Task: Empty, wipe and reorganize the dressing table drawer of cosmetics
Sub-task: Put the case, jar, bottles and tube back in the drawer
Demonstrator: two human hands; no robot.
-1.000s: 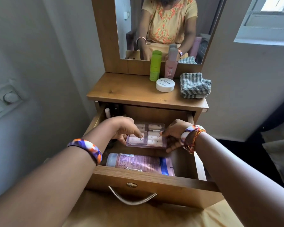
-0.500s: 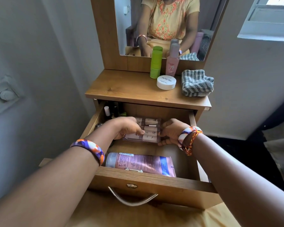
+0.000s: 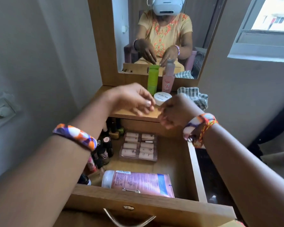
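Both hands hover above the open drawer (image 3: 154, 203), empty: the left hand (image 3: 134, 99) with loosely curled fingers, the right hand (image 3: 174, 112) too blurred to tell. Below and between them the clear case (image 3: 138, 147) lies flat, long axis running front to back. The pink tube (image 3: 138, 182) lies crosswise, cap leftward.

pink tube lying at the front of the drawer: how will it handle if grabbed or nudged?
The pink tube lies flat on its side with a round white cap at the left, so a sideways push would probably roll it toward the drawer front. Its crimped right end looks flattened, suggesting a soft, squeezable body. Its glossy surface may be slippery.
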